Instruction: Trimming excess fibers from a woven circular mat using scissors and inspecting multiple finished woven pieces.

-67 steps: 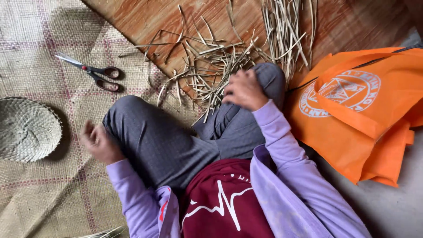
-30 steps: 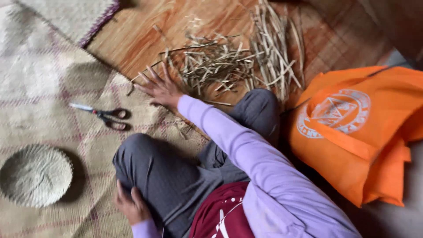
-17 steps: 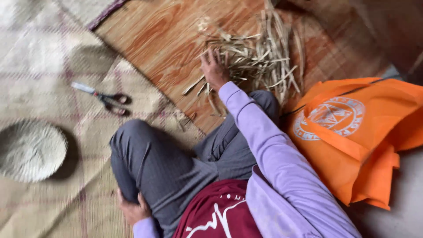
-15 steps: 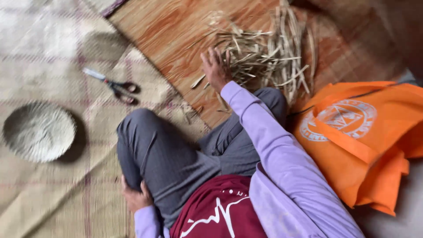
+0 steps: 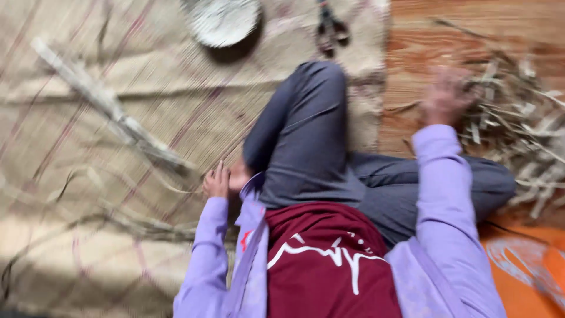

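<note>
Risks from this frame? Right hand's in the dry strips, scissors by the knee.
1. The right hand sits blurred in the pile of dry strips; the stiff cut ends might scratch the fingers.
2. The scissors lie on the woven mat just beyond the raised knee; a leg shift could bump them.
3. The left hand rests beside the thigh, close to loose long strands that may snag it.

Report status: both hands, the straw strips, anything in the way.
Right hand spread on the straw strips, blurred, grip unclear. Left hand braced on the woven mat beside the thigh, holding nothing. Scissors and woven disc lie apart; nothing in the way.
</note>
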